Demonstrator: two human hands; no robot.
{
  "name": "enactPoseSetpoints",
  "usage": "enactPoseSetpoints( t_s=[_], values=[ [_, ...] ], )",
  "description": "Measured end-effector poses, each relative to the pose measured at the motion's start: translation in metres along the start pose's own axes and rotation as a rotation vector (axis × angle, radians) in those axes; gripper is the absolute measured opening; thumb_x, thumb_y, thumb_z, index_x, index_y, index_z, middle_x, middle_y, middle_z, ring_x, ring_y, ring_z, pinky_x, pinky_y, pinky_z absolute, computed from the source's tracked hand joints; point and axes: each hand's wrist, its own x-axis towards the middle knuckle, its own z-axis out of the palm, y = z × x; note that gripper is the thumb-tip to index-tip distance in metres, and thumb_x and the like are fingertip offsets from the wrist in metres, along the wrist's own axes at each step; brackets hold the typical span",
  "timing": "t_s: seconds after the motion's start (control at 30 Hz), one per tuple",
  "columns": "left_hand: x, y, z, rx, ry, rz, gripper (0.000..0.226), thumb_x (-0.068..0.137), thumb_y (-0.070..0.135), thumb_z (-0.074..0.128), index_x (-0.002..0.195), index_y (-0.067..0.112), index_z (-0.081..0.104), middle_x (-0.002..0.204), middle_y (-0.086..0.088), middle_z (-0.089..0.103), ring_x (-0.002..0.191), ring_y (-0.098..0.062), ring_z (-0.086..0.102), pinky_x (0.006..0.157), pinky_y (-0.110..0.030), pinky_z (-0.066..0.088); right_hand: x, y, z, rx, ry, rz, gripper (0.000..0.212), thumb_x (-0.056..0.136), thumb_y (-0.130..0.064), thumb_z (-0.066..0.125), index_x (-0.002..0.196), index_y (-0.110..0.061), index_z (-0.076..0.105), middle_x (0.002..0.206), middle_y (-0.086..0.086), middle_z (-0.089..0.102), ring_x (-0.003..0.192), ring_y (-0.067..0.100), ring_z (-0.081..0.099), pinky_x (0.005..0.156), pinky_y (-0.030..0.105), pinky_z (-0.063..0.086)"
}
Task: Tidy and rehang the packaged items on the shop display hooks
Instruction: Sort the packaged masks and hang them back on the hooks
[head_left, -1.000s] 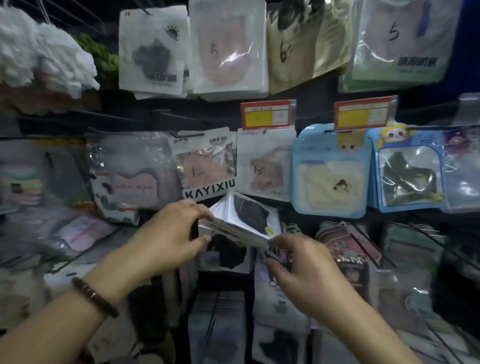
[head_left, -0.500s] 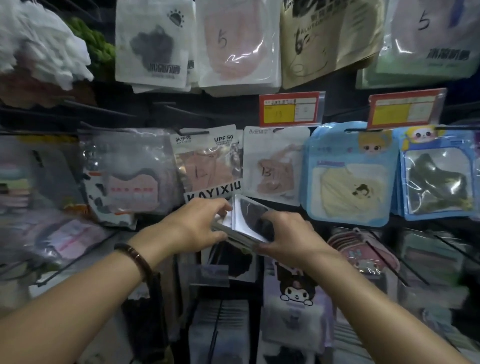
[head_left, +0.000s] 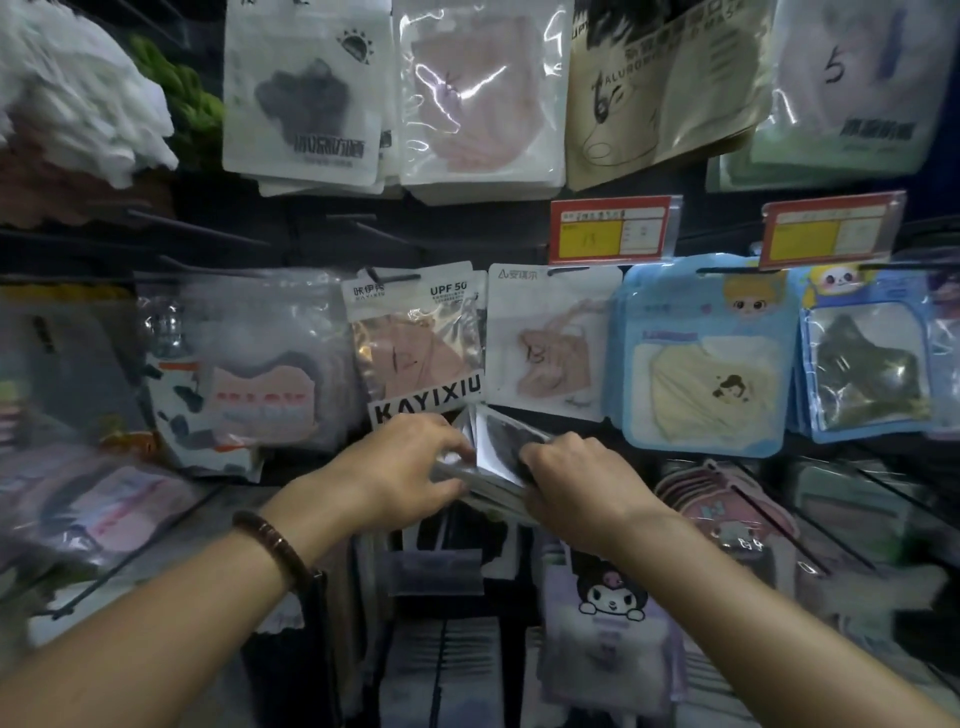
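Both hands grip one stack of flat clear-and-white plastic packets with a dark item inside (head_left: 498, 457), held out in front of the display wall. The left hand (head_left: 405, 467), with a brown beaded bracelet (head_left: 275, 545) at its wrist, pinches the stack's left end, fingers on top and thumb beneath. The right hand (head_left: 576, 483) closes over the right end, fingers curled on the top packet. Just above the grip hangs the glossy "KAYIXIU" packet holding a pink item (head_left: 415, 343). Below the grip, to the right, hangs a pale lilac packet printed with a black-hooded cartoon face (head_left: 613, 613).
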Motion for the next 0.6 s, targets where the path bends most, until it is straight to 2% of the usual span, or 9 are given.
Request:
enactPoseSetpoints(
  t_s=[0.07, 0.17, 0.23, 0.3, 0.37, 0.43, 0.47, 0.53, 0.6],
  values=[
    [-0.002, 0.000, -0.003, -0.018, -0.022, 0.023, 0.033, 0.095, 0.048, 0.075, 0.128, 0.041, 0.071, 0.125, 0.019, 0.058, 0.119, -0.007, 0.057, 0.107, -0.039, 0.054, -0.001, -0.008, -0.002, -0.043, 0.011, 0.052, 0.011, 0.104, -0.019, 0.052, 0.107, -0.015, 0.062, 0.099, 0.008, 0.059, 0.085, 0.033, 0.058, 0.069, 0.041, 0.045],
    [-0.005, 0.000, -0.007, -0.044, -0.058, 0.029, 0.043, 0.097, 0.047, 0.073, 0.138, 0.038, 0.066, 0.133, 0.017, 0.056, 0.125, -0.010, 0.055, 0.109, -0.040, 0.052, -0.005, -0.013, -0.008, -0.074, 0.133, 0.134, 0.011, 0.104, -0.018, 0.048, 0.110, -0.016, 0.057, 0.103, 0.009, 0.067, 0.088, 0.039, 0.066, 0.067, 0.042, 0.041],
    [-0.006, -0.002, -0.007, -0.058, -0.065, 0.035, 0.046, 0.098, 0.048, 0.071, 0.142, 0.036, 0.064, 0.137, 0.012, 0.056, 0.131, -0.014, 0.053, 0.112, -0.043, 0.051, -0.013, -0.018, -0.014, -0.078, 0.270, 0.169, 0.008, 0.104, -0.017, 0.049, 0.107, -0.016, 0.056, 0.099, 0.009, 0.071, 0.082, 0.039, 0.069, 0.062, 0.041, 0.041],
    [-0.010, -0.005, -0.011, -0.112, -0.043, 0.032, 0.044, 0.100, 0.047, 0.069, 0.142, 0.034, 0.065, 0.138, 0.011, 0.056, 0.133, -0.015, 0.054, 0.113, -0.043, 0.050, -0.023, -0.023, -0.019, -0.104, 0.458, 0.166, 0.003, 0.100, -0.012, 0.058, 0.103, -0.014, 0.059, 0.087, 0.008, 0.072, 0.068, 0.038, 0.070, 0.054, 0.037, 0.041],
    [-0.018, -0.009, -0.017, -0.219, 0.028, -0.009, 0.034, 0.104, 0.046, 0.064, 0.135, 0.032, 0.069, 0.133, 0.009, 0.063, 0.125, -0.018, 0.063, 0.105, -0.040, 0.055, -0.039, -0.030, -0.020, -0.059, 0.688, 0.119, 0.010, 0.097, -0.006, 0.068, 0.107, -0.009, 0.066, 0.082, 0.010, 0.073, 0.059, 0.038, 0.069, 0.048, 0.035, 0.044],
    [-0.031, -0.010, -0.024, -0.534, 0.115, -0.091, 0.032, 0.110, 0.048, 0.053, 0.121, 0.030, 0.077, 0.115, 0.004, 0.079, 0.103, -0.022, 0.074, 0.091, -0.044, 0.060, -0.059, -0.036, -0.020, 0.005, 0.899, 0.047, 0.017, 0.101, -0.007, 0.064, 0.117, -0.005, 0.070, 0.091, 0.010, 0.077, 0.068, 0.034, 0.070, 0.055, 0.035, 0.048],
    [-0.039, -0.011, -0.027, -0.779, 0.118, -0.133, 0.042, 0.112, 0.051, 0.046, 0.117, 0.025, 0.079, 0.107, -0.001, 0.083, 0.089, -0.024, 0.075, 0.084, -0.046, 0.058, -0.070, -0.042, -0.021, 0.049, 0.977, 0.034, 0.021, 0.103, -0.009, 0.059, 0.120, -0.003, 0.070, 0.095, 0.010, 0.077, 0.075, 0.029, 0.069, 0.061, 0.033, 0.048],
    [-0.057, -0.014, -0.037, -1.294, -0.046, -0.200, 0.070, 0.111, 0.064, 0.031, 0.123, 0.013, 0.078, 0.110, -0.012, 0.083, 0.077, -0.026, 0.073, 0.077, -0.043, 0.049, -0.095, -0.065, -0.020, 0.160, 1.090, 0.053, 0.023, 0.107, -0.014, 0.050, 0.122, -0.005, 0.064, 0.096, 0.007, 0.074, 0.078, 0.021, 0.062, 0.070, 0.017, 0.037],
    [-0.081, -0.021, -0.043, -1.635, -0.301, -0.218, 0.091, 0.105, 0.075, 0.024, 0.132, 0.005, 0.074, 0.126, -0.024, 0.077, 0.084, -0.031, 0.077, 0.080, -0.043, 0.050, -0.119, -0.090, -0.019, 0.197, 1.132, 0.048, 0.024, 0.112, -0.023, 0.043, 0.124, -0.008, 0.058, 0.109, -0.003, 0.068, 0.087, 0.015, 0.062, 0.082, 0.008, 0.038]
  ],
)
